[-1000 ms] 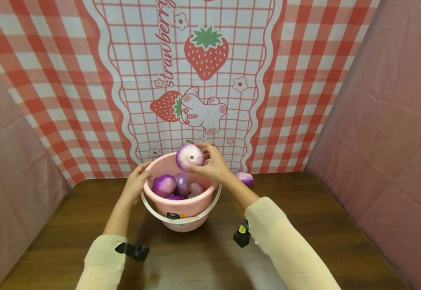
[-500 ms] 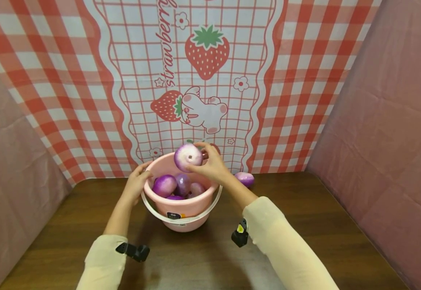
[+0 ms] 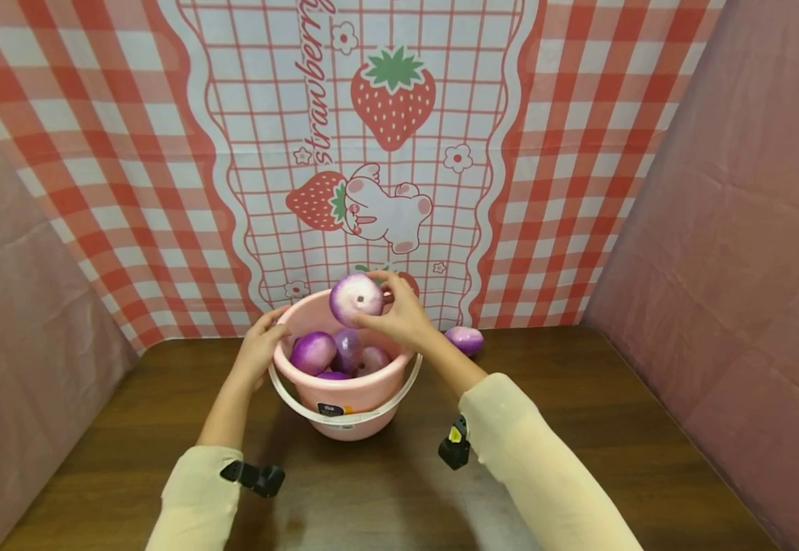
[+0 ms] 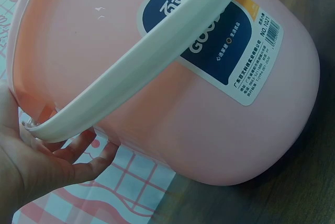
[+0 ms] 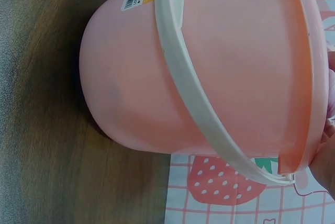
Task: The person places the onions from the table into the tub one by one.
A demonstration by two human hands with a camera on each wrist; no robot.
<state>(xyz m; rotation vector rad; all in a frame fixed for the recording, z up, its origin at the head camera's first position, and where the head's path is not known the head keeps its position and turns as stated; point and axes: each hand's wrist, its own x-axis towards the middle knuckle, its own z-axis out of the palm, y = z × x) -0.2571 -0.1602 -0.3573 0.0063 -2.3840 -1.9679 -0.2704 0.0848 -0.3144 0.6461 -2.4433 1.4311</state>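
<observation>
A pink plastic bucket stands upright on the table, its white handle hanging down over the front. My left hand grips the bucket's left rim; in the left wrist view the fingers curl under the rim beside the handle's pivot. Above the bucket's far right side, my right hand holds a purple onion between thumb and fingers, its pale end facing me. Several purple onions lie inside the bucket. At its right edge, the right wrist view shows only a small part of the right hand, close to the rim.
Another purple onion lies on the brown wooden table to the right of the bucket, near the back edge. A strawberry-print cloth hangs behind, with plain pink cloths at both sides.
The right hand and its onion have shifted very slightly left over the bucket. The left hand and the bucket stay where they were.
</observation>
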